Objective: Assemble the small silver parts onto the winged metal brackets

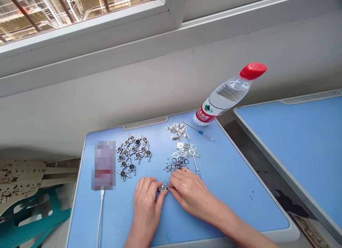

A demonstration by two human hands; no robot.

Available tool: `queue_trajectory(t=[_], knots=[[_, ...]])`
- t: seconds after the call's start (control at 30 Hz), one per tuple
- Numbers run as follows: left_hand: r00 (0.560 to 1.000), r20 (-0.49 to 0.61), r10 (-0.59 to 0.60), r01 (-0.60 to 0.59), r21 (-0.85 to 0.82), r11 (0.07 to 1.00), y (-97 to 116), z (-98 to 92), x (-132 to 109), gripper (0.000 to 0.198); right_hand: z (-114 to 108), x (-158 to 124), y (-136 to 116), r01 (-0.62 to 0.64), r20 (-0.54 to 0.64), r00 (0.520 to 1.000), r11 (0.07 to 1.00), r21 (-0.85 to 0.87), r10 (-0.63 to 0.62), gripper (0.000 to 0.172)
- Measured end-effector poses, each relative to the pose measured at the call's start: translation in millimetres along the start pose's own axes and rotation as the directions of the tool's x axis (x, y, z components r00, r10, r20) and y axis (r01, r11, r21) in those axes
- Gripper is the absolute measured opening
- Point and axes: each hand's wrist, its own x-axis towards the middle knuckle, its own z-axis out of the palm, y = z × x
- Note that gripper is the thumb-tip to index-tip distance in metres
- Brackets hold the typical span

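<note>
My left hand [146,199] pinches a small metal fitting [163,186] with an upright stem, between thumb and forefinger, low over the table. Close on its right side, the fingers of my right hand [191,191] are closed together at the fitting's edge; what they hold, if anything, is too small to make out. Just beyond my right hand lie black rubber rings [182,162] and tiny screws [166,168]. Behind these are flat metal plates [184,150] with holes. A screwdriver [197,167] lies beside the plates, partly hidden by my right hand.
Several metal fittings with black centres [134,149] lie at left, near a blurred phone [104,162] on a white cable [100,212]. Small metal levers [177,130], a second screwdriver [201,132] and a red-capped water bottle [223,96] are at the back. Another blue table [299,134] stands right.
</note>
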Motion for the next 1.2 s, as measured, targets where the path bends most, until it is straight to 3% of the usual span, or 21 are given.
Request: queue_trajectory(t=[0.8, 1.07, 1.2], knots=[[0.999, -0.024, -0.037, 0.037, 0.006, 0.999, 5, 2.5, -2, 0.013, 8, -4, 1, -0.063, 0.038, 0.997, 0.997, 0.037, 0.062, 0.021], [0.999, -0.011, -0.03, 0.03, -0.027, 0.999, 3, 2.6, -1, 0.016, -9, 0, 8, -0.03, 0.119, 0.993, 0.99, 0.141, 0.013, 0.017], [1.0, -0.015, -0.012, 0.012, -0.025, 1.0, 2, 1.4, 0, 0.016, -24, 2, 26, -0.124, -0.014, 0.991, 0.973, 0.195, 0.129, 0.017]])
